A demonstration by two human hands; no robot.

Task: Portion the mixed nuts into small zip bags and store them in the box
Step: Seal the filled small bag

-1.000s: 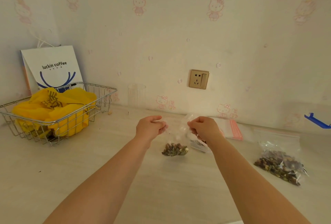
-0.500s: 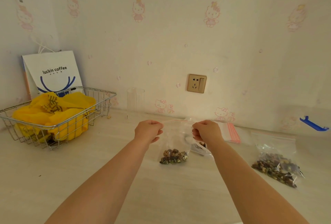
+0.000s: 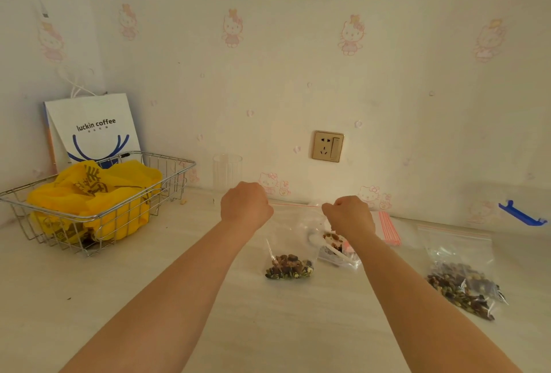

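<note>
Head view: both hands up over the counter (image 3: 149,313), small zip bag (image 3: 293,238) stretched between them.
Left hand (image 3: 246,204): fist curled, pinching the bag's top left corner.
Right hand (image 3: 348,217): curled too, pinching the top right corner at the red zip line.
Bag: hanging upright, top strip pulled taut and straight, nut portion (image 3: 288,266) settled at the bottom, touching or just above the counter, can't tell which.
Change: a second ago the hands were closer together and the bag top sagged; now they've spread apart and the zip line reads as one straight red line. Nuts haven't shifted much.
Meaning: my read is I've run the seal across and this portion is closed, or nearly. Can't confirm the zip is fully locked from here; plastic is too clear.
Bulk bag (image 3: 462,286): lying on the counter well to the right, still plenty of mixed nuts in it.
Scoop (image 3: 331,249): white, sitting on another bag with some nuts just behind my right wrist.
Spare bags (image 3: 387,228): stack with red strips near the wall, just beyond the right hand.
Box: blue latch (image 3: 521,214) on a clear container at far right, probably the storage box; can't tell for sure.
Other: wire basket (image 3: 98,217) with yellow bag far left, not involved.
Next: check the seal, move this bag to the box, grab an empty one.
</note>
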